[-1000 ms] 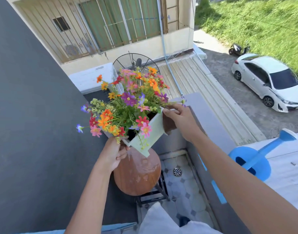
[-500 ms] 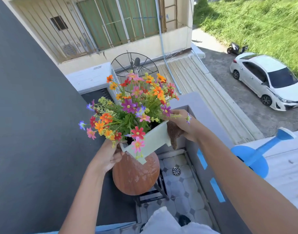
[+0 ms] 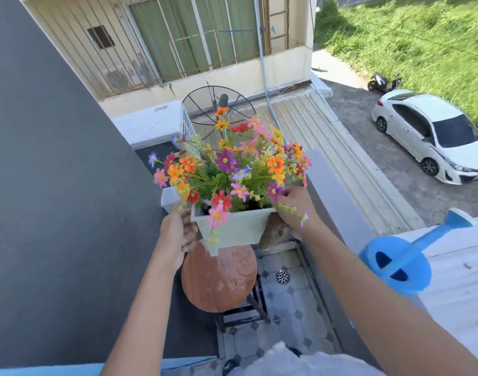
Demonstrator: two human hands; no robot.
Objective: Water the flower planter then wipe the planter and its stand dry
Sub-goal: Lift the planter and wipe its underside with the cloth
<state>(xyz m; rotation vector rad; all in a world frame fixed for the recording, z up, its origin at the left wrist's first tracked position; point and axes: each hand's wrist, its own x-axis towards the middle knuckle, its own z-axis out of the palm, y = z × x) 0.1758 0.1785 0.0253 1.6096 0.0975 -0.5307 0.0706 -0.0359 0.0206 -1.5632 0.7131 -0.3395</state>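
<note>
— Status of the planter point(image 3: 233, 229)?
— I am seeing it held in the air above the round wooden stand point(image 3: 219, 280).
— Grips?
— Left hand point(image 3: 175, 236) is clasping its left end; right hand point(image 3: 296, 208) is pressing a brown cloth point(image 3: 273, 232) against its right end.

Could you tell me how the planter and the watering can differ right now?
The planter is pale green and boxy; the watering can is blue and round with a long spout. The planter is held in the air above the round stool, gripped by the left hand and the right hand, which also holds a brown cloth; the can rests untouched on the ledge. The planter is full of flowers.
</note>
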